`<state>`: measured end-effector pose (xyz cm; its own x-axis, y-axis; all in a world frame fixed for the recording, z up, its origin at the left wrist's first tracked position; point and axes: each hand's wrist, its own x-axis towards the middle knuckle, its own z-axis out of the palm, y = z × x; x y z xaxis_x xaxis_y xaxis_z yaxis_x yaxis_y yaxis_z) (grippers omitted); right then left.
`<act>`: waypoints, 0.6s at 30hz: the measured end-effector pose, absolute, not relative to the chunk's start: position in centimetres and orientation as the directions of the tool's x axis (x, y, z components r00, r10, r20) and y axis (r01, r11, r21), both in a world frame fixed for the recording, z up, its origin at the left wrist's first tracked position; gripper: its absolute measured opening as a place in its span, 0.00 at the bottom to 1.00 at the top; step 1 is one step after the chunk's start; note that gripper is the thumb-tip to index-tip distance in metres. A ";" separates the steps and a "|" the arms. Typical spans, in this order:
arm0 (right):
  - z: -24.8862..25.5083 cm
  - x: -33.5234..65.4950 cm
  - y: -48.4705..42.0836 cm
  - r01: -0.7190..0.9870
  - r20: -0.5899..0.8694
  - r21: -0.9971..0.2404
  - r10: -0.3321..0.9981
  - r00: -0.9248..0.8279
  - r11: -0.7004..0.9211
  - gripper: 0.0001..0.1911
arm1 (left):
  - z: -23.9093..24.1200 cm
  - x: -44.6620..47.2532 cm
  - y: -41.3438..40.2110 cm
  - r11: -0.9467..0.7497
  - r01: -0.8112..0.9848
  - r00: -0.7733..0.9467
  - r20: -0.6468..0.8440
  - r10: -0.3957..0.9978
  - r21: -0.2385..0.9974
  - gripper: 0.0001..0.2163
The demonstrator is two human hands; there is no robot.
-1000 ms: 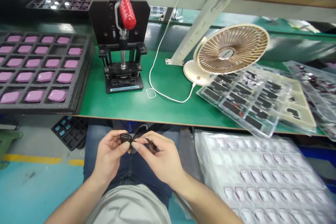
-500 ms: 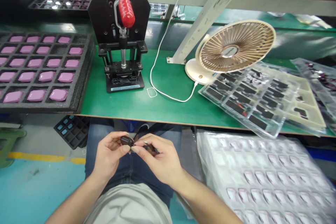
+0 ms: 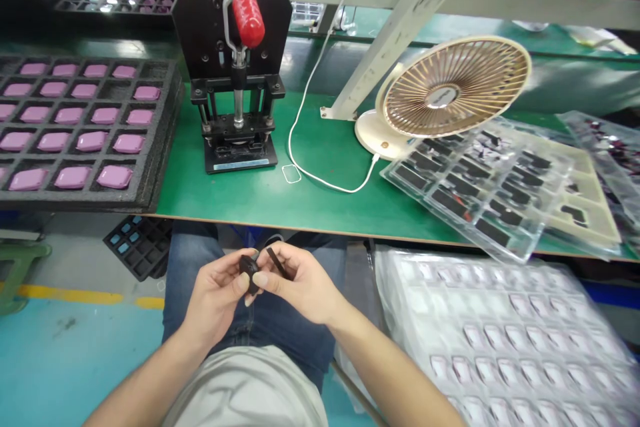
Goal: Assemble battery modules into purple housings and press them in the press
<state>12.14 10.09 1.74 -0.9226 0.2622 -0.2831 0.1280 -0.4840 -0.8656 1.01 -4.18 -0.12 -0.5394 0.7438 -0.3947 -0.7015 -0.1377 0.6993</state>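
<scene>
Hands over lap, below desk (image 3: 280, 203) edge: left hand (image 3: 217, 293) fingers pinching small black part (image 3: 249, 268); right hand (image 3: 300, 283) fingers pinching it too, thin dark strip (image 3: 276, 261) alongside.

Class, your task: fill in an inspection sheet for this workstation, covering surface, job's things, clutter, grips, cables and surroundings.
Surface: green bench top, bare in the middle.
Job's things: small dark part and thin dark strip, both held over the lap.
Clutter: foam tray of pink pieces; hand press with a red handle; desk fan; clear tray of dark parts; white tray below the bench edge.
Grips: left hand pinches the small dark part; right hand holds the thin dark strip, thumb against the part.
Cables: white cable loops from the fan's base across the bench, then upward.
Surroundings: teal floor with a yellow line; black tray under the bench.
</scene>
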 end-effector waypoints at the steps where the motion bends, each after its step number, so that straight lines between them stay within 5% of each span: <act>1: 1.6 12.1 9.9 0.127 -0.285 -0.869 0.274 -0.919 -0.478 0.23 | -0.2 1.1 -4.2 -0.134 -0.708 -0.538 -0.407 0.738 0.693 0.18; 6: 0.8 12.2 9.8 0.116 -0.254 -0.907 0.306 -0.918 -0.405 0.22 | -0.3 1.1 -4.2 -0.095 -0.824 -0.408 -0.471 0.782 0.558 0.19; 12: 1.1 12.6 11.2 0.129 -0.157 -0.987 0.487 -0.859 -0.093 0.24 | 0.2 0.6 -3.9 -0.056 -0.868 -0.319 -0.469 0.824 0.493 0.20; 18: 2.7 12.0 11.5 0.194 -0.138 -0.972 0.350 -0.927 0.129 0.20 | -0.2 0.1 -3.8 0.029 -0.503 -0.513 -0.326 0.794 0.864 0.22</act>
